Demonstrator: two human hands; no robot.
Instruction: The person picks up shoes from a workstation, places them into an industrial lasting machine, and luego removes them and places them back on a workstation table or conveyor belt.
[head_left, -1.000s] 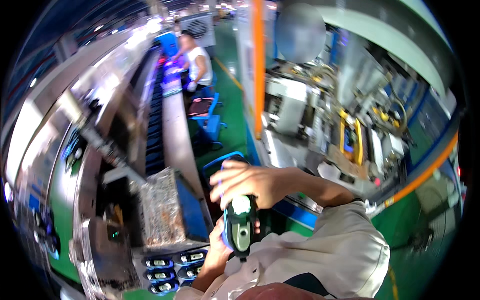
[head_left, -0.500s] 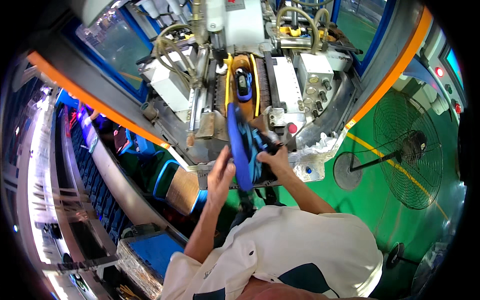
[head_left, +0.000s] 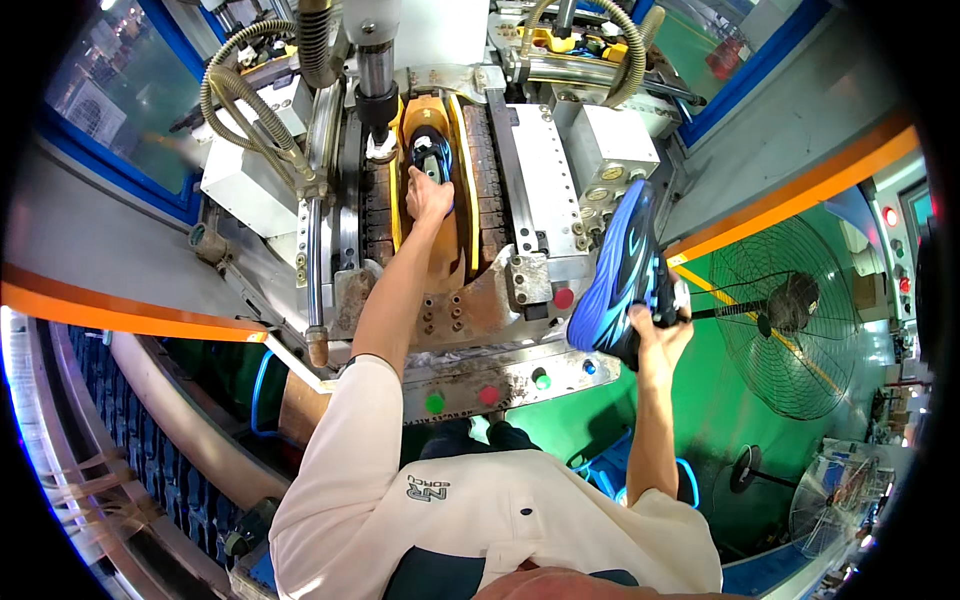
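Factory floor, green painted, seen from above the person's own head; big grey pressing machine [head_left: 560, 150] fills the upper middle, orange rail [head_left: 790, 195] running off to the right and another orange strip at left. Left hand [head_left: 428, 195] is stretched far forward into the machine's central slot, between two yellow side plates [head_left: 465, 180]. It rests on a dark shoe with blue trim [head_left: 432, 155] sitting in that slot, just under a vertical steel ram [head_left: 377, 75]. Fingers lie over the shoe's near end; whether the grip is closed round it or only pressing on it, cannot tell. Right hand [head_left: 658, 335] is raised off to the right of the machine, well apart from the slot, grip closed on the lower end of a blue shoe [head_left: 622, 275]. That shoe is held up in the air, sole side facing the camera, toe end pointing up toward the machine's grey block. Front panel below the slot carries round buttons: green [head_left: 434, 403], red [head_left: 489, 394], a smaller green and a blue. Corrugated hoses [head_left: 240, 80] loop at upper left. Wire-caged floor fan [head_left: 790, 315] stands right of the raised shoe. Blue conveyor [head_left: 120, 420] curves along lower left.
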